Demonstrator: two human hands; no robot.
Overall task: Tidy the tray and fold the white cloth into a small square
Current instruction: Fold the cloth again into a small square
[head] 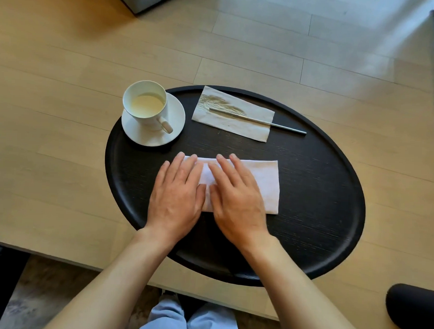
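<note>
A white cloth [265, 183], folded into a long rectangle, lies in the middle of a round black tray [320, 192]. My left hand [176, 200] rests flat on the cloth's left end, fingers spread. Beside it, my right hand [236, 202] presses flat on the cloth's middle. The cloth's right third shows uncovered; its left part is hidden under the hands. Neither hand grips anything.
A white cup of pale liquid [145, 104] stands on a white saucer [174, 128] at the tray's far left. A beige paper napkin [237, 115] with a metal straw [286, 127] across it lies at the far side. The tray sits on a light wooden table [52, 134].
</note>
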